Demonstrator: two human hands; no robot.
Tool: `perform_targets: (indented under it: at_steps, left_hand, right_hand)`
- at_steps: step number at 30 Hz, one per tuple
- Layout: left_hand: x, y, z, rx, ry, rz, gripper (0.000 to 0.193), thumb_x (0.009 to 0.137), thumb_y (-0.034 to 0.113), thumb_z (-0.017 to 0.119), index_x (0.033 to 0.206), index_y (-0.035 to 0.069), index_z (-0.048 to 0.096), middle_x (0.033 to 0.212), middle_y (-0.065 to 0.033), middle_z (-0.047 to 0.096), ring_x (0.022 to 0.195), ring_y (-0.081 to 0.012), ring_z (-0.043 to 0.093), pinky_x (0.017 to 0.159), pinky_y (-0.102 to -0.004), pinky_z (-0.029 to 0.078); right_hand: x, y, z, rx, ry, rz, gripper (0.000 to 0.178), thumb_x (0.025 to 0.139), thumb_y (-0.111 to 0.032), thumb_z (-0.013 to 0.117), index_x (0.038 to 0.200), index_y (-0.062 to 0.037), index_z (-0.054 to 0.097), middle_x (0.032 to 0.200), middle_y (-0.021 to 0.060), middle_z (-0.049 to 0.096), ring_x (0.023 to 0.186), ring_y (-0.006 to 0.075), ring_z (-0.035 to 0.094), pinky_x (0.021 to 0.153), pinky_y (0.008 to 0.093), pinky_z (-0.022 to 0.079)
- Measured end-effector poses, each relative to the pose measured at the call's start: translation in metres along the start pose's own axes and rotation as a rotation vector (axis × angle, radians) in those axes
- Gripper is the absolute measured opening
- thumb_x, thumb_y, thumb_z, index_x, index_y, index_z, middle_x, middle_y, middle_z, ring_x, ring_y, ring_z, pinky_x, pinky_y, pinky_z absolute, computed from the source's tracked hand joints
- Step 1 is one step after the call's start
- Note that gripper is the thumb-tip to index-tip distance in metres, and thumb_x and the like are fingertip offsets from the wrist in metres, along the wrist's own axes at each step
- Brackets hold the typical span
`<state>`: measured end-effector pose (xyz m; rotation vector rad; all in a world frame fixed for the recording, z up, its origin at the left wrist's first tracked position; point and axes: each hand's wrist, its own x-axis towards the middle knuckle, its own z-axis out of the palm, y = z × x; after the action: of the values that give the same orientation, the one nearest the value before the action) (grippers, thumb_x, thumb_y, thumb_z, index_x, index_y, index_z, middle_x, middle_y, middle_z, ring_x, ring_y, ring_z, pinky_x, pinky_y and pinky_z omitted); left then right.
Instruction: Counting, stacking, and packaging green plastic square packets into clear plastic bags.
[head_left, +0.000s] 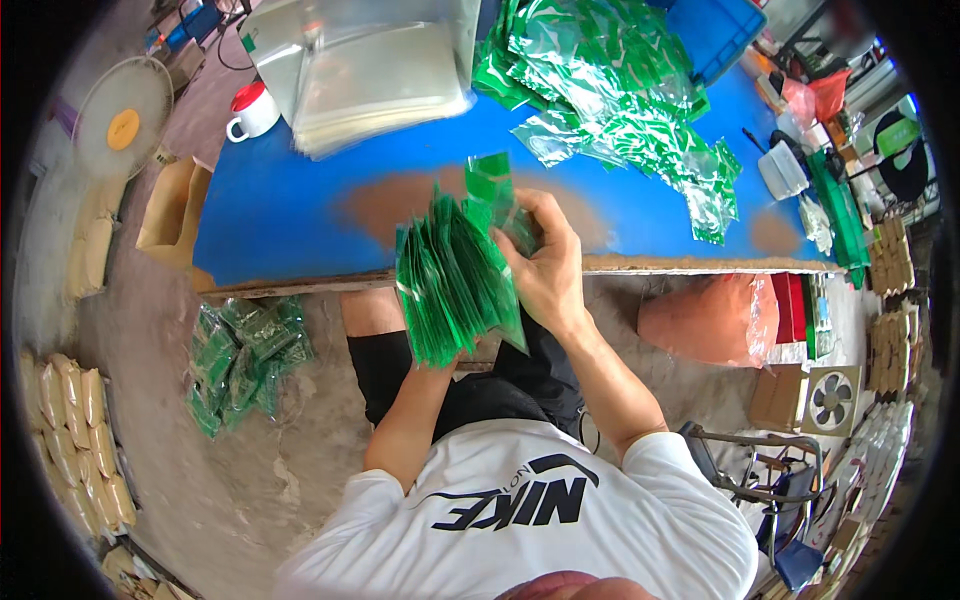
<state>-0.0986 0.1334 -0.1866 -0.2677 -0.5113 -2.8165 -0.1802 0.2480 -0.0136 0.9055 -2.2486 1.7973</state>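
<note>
At the blue desk [280, 215], a stack of green packets [450, 285] fans left to right over the left hand [466, 350], whose grip is hidden. The right hand [548, 268], beside the stack's right end, pinches one packet [489, 180] jutting upward.

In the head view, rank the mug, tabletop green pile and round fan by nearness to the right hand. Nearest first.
From the right hand:
1. Green pile, ahead on the table
2. Mug, at the table's left
3. Round fan, farther left, off the table
</note>
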Motion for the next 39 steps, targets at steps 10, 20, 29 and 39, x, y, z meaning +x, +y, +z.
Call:
perform_targets:
  at_steps: [10, 20, 29, 39]
  left_hand:
    - [0.017, 0.025, 0.053, -0.294, 0.063, 0.002, 0.045, 0.099, 0.028, 0.056, 0.140, 0.013, 0.050, 0.136, -0.0085, 0.059, 0.124, -0.0242, 0.055, 0.120, -0.0490, 0.025]
    - [0.024, 0.043, 0.013, 0.071, 0.016, -0.202, 0.057, 0.080, 0.027, 0.083, 0.127, 0.007, 0.060, 0.119, -0.0060, 0.066, 0.108, -0.0207, 0.065, 0.092, -0.0366, 0.055]
    - [0.020, 0.026, 0.000, -0.150, 0.122, -0.216, 0.059, 0.083, 0.027, 0.080, 0.132, 0.005, 0.057, 0.130, -0.0102, 0.062, 0.121, -0.0266, 0.059, 0.103, -0.0394, 0.050]
    - [0.076, 0.043, 0.056, 0.532, 0.060, -0.044, 0.061, 0.075, 0.016, 0.087, 0.126, 0.002, 0.058, 0.119, -0.0066, 0.066, 0.105, -0.0205, 0.064, 0.094, -0.0344, 0.052]
  right_hand:
    - [0.021, 0.031, -0.043, -0.064, 0.310, 0.232, 0.029, 0.089, -0.011, 0.069, 0.110, 0.0016, 0.053, 0.079, 0.0121, 0.064, 0.069, 0.0149, 0.060, 0.063, 0.0294, 0.047]
    - [0.002, -0.002, -0.050, -0.132, -0.113, 0.234, 0.038, 0.087, -0.007, 0.063, 0.124, -0.0023, 0.058, 0.074, 0.0133, 0.059, 0.061, 0.0191, 0.052, 0.059, 0.0346, 0.044]
    - [-0.006, 0.028, -0.045, 0.210, -0.129, 0.208, 0.041, 0.095, -0.003, 0.054, 0.135, 0.0002, 0.048, 0.121, 0.0078, 0.061, 0.096, 0.0098, 0.059, 0.078, 0.0271, 0.050]
    - [0.022, 0.061, -0.057, 0.256, -0.299, 0.141, 0.098, 0.076, -0.048, 0.083, 0.143, 0.0056, 0.035, 0.135, 0.0250, 0.051, 0.121, 0.0307, 0.055, 0.103, 0.0411, 0.044]
